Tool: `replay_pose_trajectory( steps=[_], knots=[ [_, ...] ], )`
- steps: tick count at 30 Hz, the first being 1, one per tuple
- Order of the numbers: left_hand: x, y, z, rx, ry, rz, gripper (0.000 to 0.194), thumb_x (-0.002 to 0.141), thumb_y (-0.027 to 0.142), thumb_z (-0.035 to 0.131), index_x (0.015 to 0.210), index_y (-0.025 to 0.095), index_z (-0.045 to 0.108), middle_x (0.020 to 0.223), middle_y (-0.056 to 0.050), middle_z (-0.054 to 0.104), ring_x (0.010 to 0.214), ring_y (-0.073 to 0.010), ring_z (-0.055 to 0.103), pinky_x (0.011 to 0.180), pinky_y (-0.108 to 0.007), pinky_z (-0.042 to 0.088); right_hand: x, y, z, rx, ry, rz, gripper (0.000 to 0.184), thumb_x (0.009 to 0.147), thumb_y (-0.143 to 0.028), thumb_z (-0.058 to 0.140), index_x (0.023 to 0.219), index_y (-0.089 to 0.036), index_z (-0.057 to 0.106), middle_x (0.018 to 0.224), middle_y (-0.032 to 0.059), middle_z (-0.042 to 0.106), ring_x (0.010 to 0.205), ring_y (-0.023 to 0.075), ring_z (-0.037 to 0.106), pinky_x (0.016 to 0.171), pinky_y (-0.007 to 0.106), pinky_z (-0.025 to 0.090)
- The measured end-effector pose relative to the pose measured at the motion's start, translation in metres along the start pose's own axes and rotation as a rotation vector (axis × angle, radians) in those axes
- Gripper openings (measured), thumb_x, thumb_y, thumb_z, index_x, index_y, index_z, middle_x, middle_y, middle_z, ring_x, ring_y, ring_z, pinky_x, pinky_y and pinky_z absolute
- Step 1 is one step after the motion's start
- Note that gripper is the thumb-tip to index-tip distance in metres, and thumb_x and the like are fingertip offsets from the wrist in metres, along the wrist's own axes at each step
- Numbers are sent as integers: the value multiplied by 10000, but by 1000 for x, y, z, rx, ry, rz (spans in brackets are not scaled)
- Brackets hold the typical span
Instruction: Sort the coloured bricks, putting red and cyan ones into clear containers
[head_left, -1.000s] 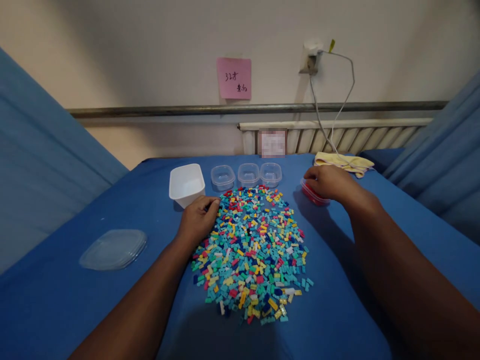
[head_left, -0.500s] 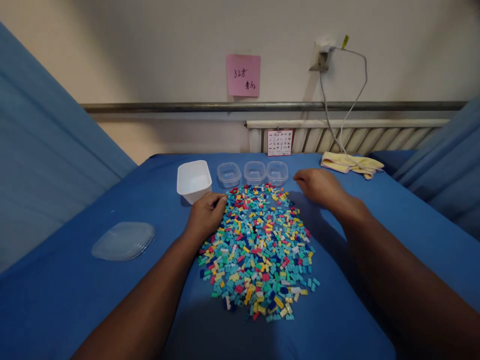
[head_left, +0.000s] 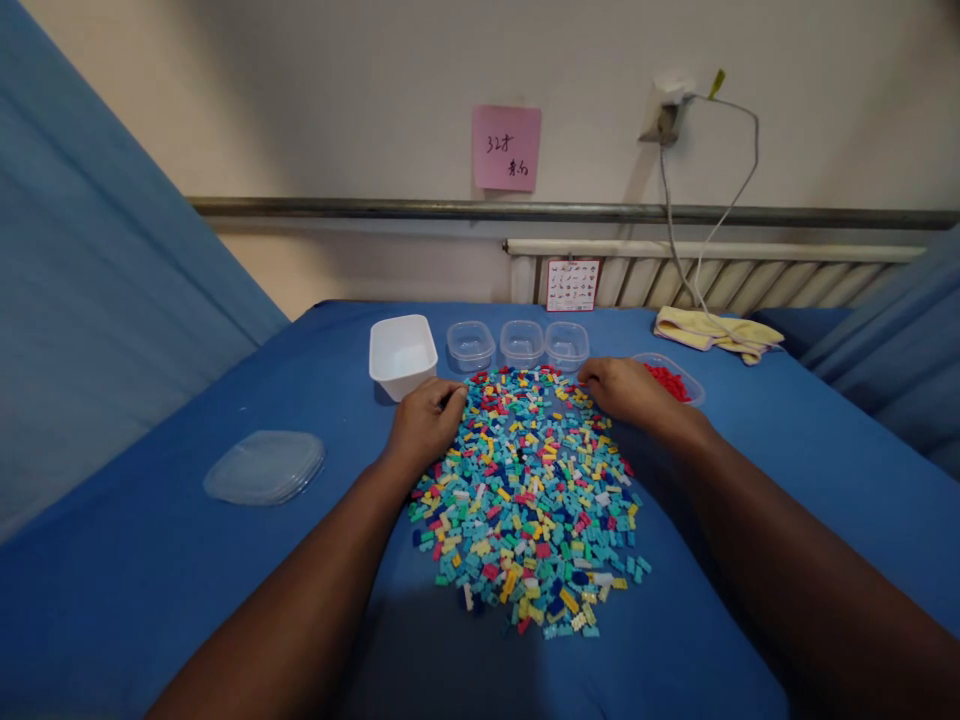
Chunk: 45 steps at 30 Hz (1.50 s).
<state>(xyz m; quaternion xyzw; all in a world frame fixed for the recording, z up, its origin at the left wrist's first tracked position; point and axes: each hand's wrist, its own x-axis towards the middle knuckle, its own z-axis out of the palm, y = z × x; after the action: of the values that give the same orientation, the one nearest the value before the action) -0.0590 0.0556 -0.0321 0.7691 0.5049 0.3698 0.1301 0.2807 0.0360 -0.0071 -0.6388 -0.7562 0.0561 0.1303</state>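
Observation:
A wide heap of small toy building bricks (head_left: 525, 500) in blue, teal, yellow, pink, red and white is spread over the blue cloth. At the heap's upper left edge rests my left hand (head_left: 426, 425), fingers curled inward, just below a white tub (head_left: 403, 385). My right hand (head_left: 622, 390) is at the upper right edge, its fingertips pinched together near the bricks. Whatever either hand may hold is hidden. Partly behind my right hand stands a clear container (head_left: 699, 392) with red bricks (head_left: 667, 382) inside.
Three clear plastic containers (head_left: 522, 345) stand in a row behind the heap. Stacked clear lids (head_left: 264, 468) lie on the left. A yellow cloth (head_left: 716, 332) is at the back right, near a hanging cord (head_left: 667, 210). A picture card (head_left: 572, 286) leans at the back.
My right hand has moved down and left to the heap's edge, uncovering the container of red bricks. My left hand stays by the heap. The whole view has shifted slightly.

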Motion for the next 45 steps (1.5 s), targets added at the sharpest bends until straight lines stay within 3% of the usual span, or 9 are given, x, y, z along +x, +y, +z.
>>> replay_pose_trajectory(
  steps=[5,10,17,25,30,35,39,42,45],
  knots=[
    [0,0,-1,16,-11,-2,339,1015,427,551,1028,219,818,1010,-53,792,957,-236,728,893,-346,543,3,-2,12,19,-13,12,295,1011,-232,575,1172,-225,822,1188,83,835,1055,240,753,881,287,494],
    [0,1,0,8,-4,11,337,1011,428,550,1010,222,816,974,-50,784,938,-234,728,875,-348,546,5,0,14,33,-31,26,298,978,-228,624,1203,-226,818,1106,72,846,942,232,765,807,277,500],
    [1,1,0,30,-15,6,346,1011,427,538,1016,221,816,978,-61,786,942,-245,728,892,-365,558,8,2,16,52,-60,-19,287,990,-228,628,1169,-285,846,1189,24,844,1052,220,772,874,260,506],
    [0,4,-2,45,-17,24,323,1011,396,546,1052,222,815,1004,-62,781,982,-244,728,908,-369,564,8,-8,17,-15,-41,42,283,1031,-254,551,1080,-203,825,1083,85,845,936,220,754,772,282,464],
    [-3,3,-1,102,-86,153,278,1015,326,565,1090,229,815,1088,-75,790,1081,-259,718,1005,-415,570,0,0,-13,-89,-32,88,272,1005,-256,553,1024,-181,814,1003,129,834,842,239,729,696,309,414],
    [-3,2,1,149,-122,242,280,1011,289,578,1124,214,824,1114,-99,792,1103,-281,711,1026,-466,572,-16,30,-58,-261,4,236,283,998,-234,561,1086,-186,825,1085,163,823,951,284,739,741,346,416],
    [-5,7,0,117,-181,336,333,991,207,547,1172,224,825,1214,-94,794,1164,-273,710,1054,-471,576,-23,41,-68,-288,-29,308,282,976,-255,633,1160,-157,823,1099,206,815,997,343,749,766,375,444],
    [-8,12,-3,66,-277,435,424,918,105,524,1198,232,817,1246,-70,801,1183,-252,719,1073,-462,579,-21,28,-60,-262,-12,273,343,1016,-326,614,1279,-192,788,1192,188,810,1093,353,746,845,389,492],
    [-9,13,-6,21,-329,422,396,878,83,516,1070,235,828,1123,-46,823,1090,-233,744,1025,-437,600,-16,-8,-39,-106,13,33,337,1062,-313,539,1290,-246,778,1274,110,805,1168,307,740,951,366,521]
  ],
)
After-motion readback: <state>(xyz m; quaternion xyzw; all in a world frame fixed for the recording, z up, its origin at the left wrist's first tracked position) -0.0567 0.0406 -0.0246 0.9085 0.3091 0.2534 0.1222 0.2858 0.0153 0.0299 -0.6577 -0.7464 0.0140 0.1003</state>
